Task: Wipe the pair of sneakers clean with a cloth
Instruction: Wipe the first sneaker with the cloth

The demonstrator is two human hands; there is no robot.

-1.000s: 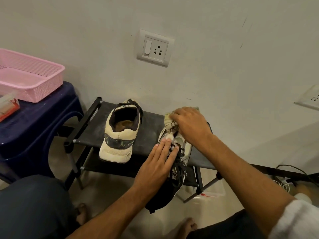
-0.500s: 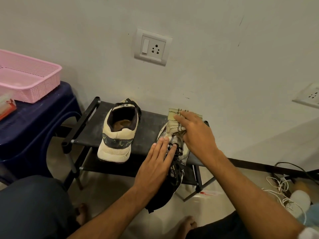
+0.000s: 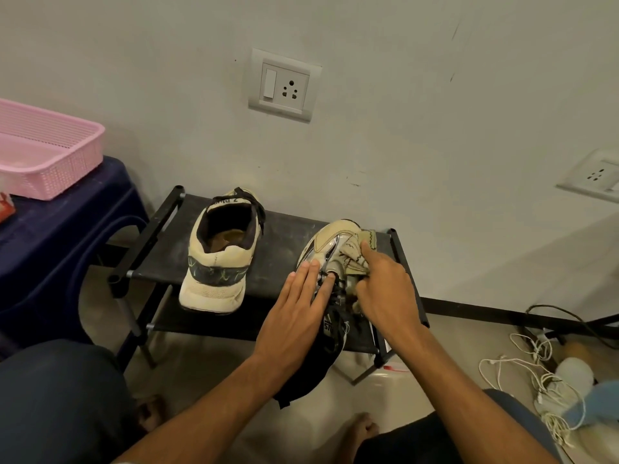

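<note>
Two cream sneakers sit on a low black rack [image 3: 278, 229]. The left sneaker [image 3: 219, 252] stands alone with its heel toward me. The right sneaker [image 3: 326, 244] points its toe at the wall. My left hand [image 3: 294, 309] lies flat on its laces and tongue, fingers spread, pinning it down. My right hand [image 3: 385, 293] presses a crumpled beige cloth [image 3: 356, 254] against the right side of that sneaker, beside the toe. The sneaker's heel end hangs off the rack's front edge, hidden under my left hand.
A pink basket [image 3: 50, 152] rests on a dark blue stool [image 3: 57, 236] at the left. A wall socket [image 3: 283, 85] is above the rack, another socket [image 3: 596, 175] at the right. White cables [image 3: 532, 363] lie tangled on the floor at the right. My bare feet are below.
My right hand has dragged the cloth from the sneaker's toe back along its right side toward me, uncovering the toe. My left hand stays on the laces.
</note>
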